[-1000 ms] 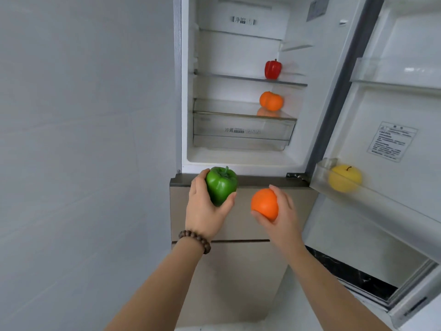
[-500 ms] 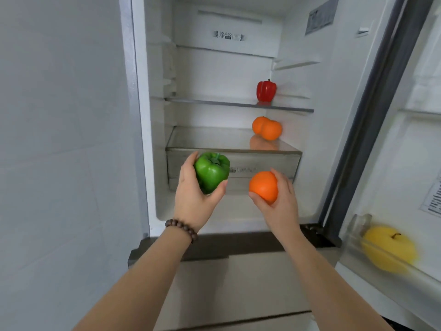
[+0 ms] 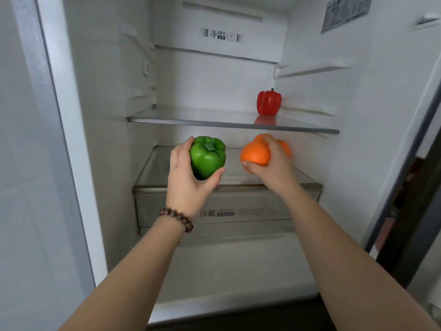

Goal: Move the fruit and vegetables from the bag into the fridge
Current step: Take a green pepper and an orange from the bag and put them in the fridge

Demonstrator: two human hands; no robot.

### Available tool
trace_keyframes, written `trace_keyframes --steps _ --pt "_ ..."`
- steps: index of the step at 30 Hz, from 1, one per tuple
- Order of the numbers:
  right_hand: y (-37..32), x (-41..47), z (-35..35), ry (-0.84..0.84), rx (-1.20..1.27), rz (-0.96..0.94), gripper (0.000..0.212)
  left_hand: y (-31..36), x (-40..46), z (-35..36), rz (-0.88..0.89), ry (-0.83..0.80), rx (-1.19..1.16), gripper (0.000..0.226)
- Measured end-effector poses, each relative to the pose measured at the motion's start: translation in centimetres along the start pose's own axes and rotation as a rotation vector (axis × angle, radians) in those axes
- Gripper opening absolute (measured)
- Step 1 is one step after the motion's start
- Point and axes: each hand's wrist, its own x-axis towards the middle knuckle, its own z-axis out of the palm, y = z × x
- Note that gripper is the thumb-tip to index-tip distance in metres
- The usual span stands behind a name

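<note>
Pepper, red, alone on upper glass shelf.

Glass shelf with a red pepper at its right end (upright, stem up).

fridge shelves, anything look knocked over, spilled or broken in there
Nothing stands out. The red bell pepper stands upright on the glass shelf, with no spill or crack visible. The left hand grips a green bell pepper; the right hand grips an orange.
</note>
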Motion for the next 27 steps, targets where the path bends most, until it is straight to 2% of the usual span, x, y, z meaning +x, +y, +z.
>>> trace_keyframes --steps 6,8,10,12,16,20,24,27 --pt "1.0 6.5 2.6 -0.163 -0.243 -0.031 0.08 -1.0 0.4 0.4 0.01 -0.034 0.035 0.085" --pt "1.2 8.1 3.0 -0.197 -0.336 -0.052 0.069 -1.2 0.6 0.2 0.001 -0.039 0.028 0.085" --pt "1.7 9.3 3.4 -0.212 -0.373 -0.037 0.049 -1.4 0.7 0.2 -0.007 -0.047 0.021 0.086" --pt "2.5 10.1 3.7 -0.211 -0.387 0.01 0.042 -1.4 0.6 0.1 -0.009 -0.066 0.015 0.086" --pt "3.1 10.7 4.5 -0.24 -0.414 0.024 0.043 -1.5 0.7 0.1 -0.008 -0.085 0.004 0.085" --pt "2.5 10.5 4.6 -0.287 -0.401 0.022 0.06 -1.4 0.8 0.1 -0.012 -0.086 -0.003 0.083" --pt "1.6 8.9 3.6 -0.19 -0.326 0.082 0.045 -1.3 1.0 0.1 -0.022 -0.082 -0.017 0.081" --pt "0.8 6.2 1.8 -0.136 -0.325 0.029 0.054 -1.1 0.9 0.0 -0.034 -0.063 -0.053 0.08"
